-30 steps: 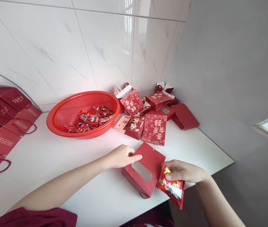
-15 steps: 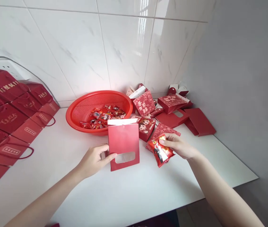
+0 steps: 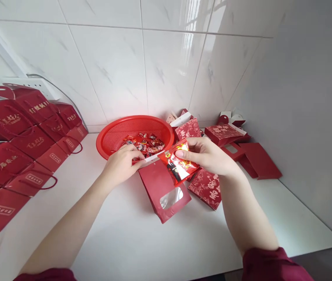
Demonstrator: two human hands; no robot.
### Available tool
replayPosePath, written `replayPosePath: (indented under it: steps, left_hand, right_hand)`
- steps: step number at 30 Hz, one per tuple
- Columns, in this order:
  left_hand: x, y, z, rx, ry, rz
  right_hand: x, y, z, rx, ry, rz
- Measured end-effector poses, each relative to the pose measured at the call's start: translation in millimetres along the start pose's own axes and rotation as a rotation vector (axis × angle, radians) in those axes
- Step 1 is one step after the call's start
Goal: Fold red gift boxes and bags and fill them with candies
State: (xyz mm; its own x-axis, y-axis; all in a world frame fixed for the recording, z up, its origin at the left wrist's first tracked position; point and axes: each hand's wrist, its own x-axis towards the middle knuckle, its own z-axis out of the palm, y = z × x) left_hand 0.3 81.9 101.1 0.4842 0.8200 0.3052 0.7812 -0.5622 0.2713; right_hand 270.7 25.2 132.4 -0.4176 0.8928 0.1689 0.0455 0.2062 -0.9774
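My left hand (image 3: pixel 125 164) grips the top edge of a red paper box (image 3: pixel 157 183) with a clear window near its lower end. The box is tilted, its white flap side facing away. Between the thumb and fingers of my right hand (image 3: pixel 208 156) is a shiny red snack packet (image 3: pixel 180 162), held against the box's upper right corner and covering part of it. Whether the packet's lower part touches the box opening I cannot tell. Behind my left hand stands a red plastic basket (image 3: pixel 103 136) holding small wrapped candies (image 3: pixel 144 144).
Several red gift bags with cord handles (image 3: pixel 34 142) are stacked at the left. Patterned red boxes (image 3: pixel 208 189) lie to the right of the held box, with an open red box (image 3: pixel 261 160) near the grey side wall. A tiled wall (image 3: pixel 116 70) closes off the back of the white table (image 3: pixel 110 242).
My left hand has shifted from the box's side to its top, and the box has tilted. My right hand has brought the packet left and up to the box. The camera view has shifted.
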Motion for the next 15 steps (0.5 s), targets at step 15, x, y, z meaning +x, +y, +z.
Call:
replayPosePath:
  steps: [15]
  left_hand:
    - [-15,13,-17.0,-0.422,-0.047,0.114]
  right_hand:
    - [-15,-7,20,-0.786,-0.387,-0.279]
